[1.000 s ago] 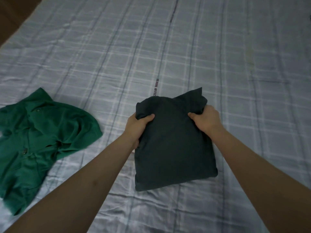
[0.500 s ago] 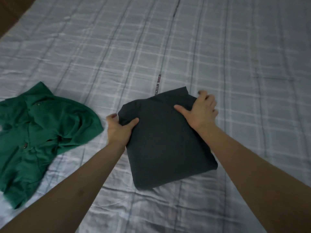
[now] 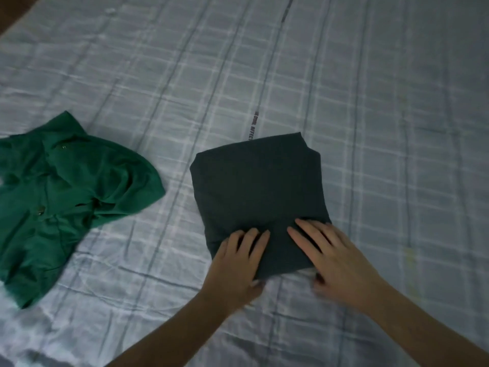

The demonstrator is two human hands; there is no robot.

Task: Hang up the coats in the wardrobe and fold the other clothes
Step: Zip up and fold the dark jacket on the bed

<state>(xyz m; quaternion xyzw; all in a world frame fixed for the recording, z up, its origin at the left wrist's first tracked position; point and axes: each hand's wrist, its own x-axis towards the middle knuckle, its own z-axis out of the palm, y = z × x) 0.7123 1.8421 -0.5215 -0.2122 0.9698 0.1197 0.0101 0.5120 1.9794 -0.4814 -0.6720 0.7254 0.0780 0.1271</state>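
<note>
Pale blue-grey plaid bed sheet [image 3: 370, 102] covers the whole view; a dark printed strip [image 3: 251, 127] on it runs under the folded dark grey garment [image 3: 256, 189], its lettering too blurred to read. Left hand [image 3: 238, 263] and right hand [image 3: 336, 258] lie flat on the garment's near edge, fingers extended, gripping nothing. Crumpled green buttoned shirt [image 3: 66, 186] is cut off at left.
</note>
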